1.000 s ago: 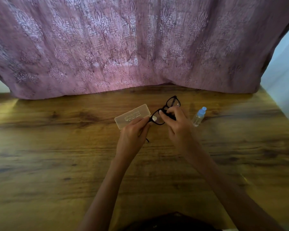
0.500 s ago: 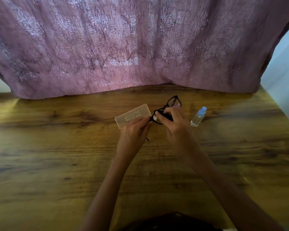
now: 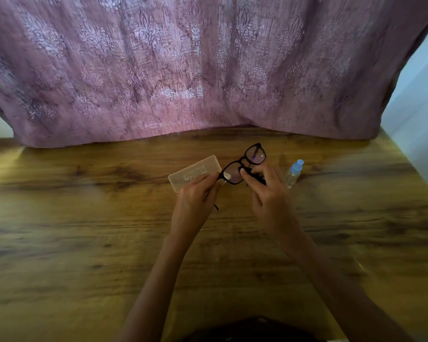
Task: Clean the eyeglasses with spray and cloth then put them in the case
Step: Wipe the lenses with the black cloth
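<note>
Black-framed eyeglasses (image 3: 255, 155) are held above the wooden table (image 3: 84, 230). My left hand (image 3: 195, 196) pinches the frame at its left corner, with a temple tip poking out below the hand. My right hand (image 3: 267, 191) grips a small dark cloth (image 3: 256, 177) and presses it against the near lens. A pale translucent case (image 3: 193, 175) lies shut on the table just behind my left hand. The small clear spray bottle (image 3: 293, 172) with a blue cap stands to the right of my right hand.
A mauve patterned curtain (image 3: 208, 70) hangs along the table's far edge. A pale wall (image 3: 420, 119) borders the table's right side.
My right hand has slid the cloth a little to the right across the near lens, uncovering more of it. The glasses and my left hand have hardly moved.
</note>
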`<state>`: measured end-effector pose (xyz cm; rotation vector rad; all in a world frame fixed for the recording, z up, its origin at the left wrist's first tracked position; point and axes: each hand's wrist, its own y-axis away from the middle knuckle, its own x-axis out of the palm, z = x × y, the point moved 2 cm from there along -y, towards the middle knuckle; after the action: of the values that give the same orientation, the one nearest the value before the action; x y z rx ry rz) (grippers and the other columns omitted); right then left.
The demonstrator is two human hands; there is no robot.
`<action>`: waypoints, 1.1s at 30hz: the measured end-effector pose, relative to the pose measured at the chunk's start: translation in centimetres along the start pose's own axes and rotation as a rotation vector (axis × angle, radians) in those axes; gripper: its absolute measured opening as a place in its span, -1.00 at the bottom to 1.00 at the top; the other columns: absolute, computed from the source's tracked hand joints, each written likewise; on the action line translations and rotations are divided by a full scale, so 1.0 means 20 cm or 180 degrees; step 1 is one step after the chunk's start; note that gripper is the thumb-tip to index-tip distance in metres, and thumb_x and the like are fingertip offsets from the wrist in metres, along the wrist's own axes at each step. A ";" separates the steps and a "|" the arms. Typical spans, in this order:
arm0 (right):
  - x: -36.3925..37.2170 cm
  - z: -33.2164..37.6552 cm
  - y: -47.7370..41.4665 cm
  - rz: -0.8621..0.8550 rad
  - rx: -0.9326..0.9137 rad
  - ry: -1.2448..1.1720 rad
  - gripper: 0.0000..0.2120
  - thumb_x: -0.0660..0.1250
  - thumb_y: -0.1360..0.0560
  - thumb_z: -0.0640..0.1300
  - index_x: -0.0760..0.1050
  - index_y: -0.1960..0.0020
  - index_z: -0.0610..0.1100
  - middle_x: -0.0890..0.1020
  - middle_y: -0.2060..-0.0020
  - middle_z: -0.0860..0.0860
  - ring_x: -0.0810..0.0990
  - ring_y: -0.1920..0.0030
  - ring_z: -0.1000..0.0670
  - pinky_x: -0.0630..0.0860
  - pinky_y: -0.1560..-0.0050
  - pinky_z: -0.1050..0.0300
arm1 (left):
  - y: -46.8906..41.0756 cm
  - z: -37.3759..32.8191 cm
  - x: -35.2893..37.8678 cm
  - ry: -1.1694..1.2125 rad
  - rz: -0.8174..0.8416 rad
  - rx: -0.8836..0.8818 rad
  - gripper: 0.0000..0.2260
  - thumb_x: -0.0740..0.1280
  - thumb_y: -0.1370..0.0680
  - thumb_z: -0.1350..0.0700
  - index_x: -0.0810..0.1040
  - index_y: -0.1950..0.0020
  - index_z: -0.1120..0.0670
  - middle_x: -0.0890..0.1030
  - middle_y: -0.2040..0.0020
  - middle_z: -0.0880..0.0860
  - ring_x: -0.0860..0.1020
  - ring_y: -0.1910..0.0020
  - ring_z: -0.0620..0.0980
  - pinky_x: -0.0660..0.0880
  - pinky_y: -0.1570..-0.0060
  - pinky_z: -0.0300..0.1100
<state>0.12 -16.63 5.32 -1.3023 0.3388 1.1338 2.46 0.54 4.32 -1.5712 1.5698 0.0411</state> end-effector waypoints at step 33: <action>0.01 0.13 -0.04 0.0042 0.0133 -0.0162 -0.69 0.23 -0.51 -0.32 0.56 -0.22 -0.33 0.55 -0.04 -0.20 0.54 -0.08 -0.13 0.58 -0.06 0.12 | 0.00 -0.05 0.00 -0.0111 0.0076 0.0191 -0.73 0.24 -0.59 0.10 0.62 -0.16 0.20 0.68 0.05 0.10 0.65 0.17 -0.04 0.61 0.25 -0.17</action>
<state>-0.24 -14.08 6.41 -1.2342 0.3322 1.1632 1.88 -0.05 4.79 -1.4977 1.5489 0.0339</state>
